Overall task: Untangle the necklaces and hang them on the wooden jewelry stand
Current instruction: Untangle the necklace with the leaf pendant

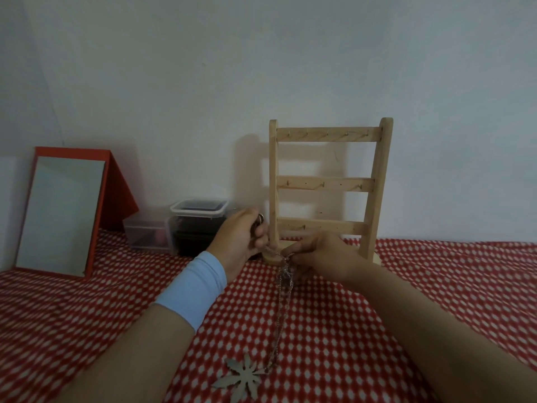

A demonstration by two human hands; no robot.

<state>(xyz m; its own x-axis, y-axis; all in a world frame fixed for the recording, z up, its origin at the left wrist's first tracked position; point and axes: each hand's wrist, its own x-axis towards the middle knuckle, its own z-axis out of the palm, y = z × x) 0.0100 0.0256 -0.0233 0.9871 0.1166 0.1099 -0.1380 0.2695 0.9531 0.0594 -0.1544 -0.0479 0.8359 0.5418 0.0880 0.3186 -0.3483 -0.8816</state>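
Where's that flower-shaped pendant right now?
In the head view, the flower-shaped pendant rests low and centre on the red patterned cloth, at the near end of the chains held by the left hand and right hand.

The thin silvery necklace chains [284, 279], apparently knotted, trail to a pale star-shaped pendant [242, 379]; the light wooden three-rail jewelry stand [325, 184] stands upright behind.

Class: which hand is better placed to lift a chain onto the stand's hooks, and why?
Probably the right hand: it pinches the chains directly before the stand; the left hand sits beside its post.
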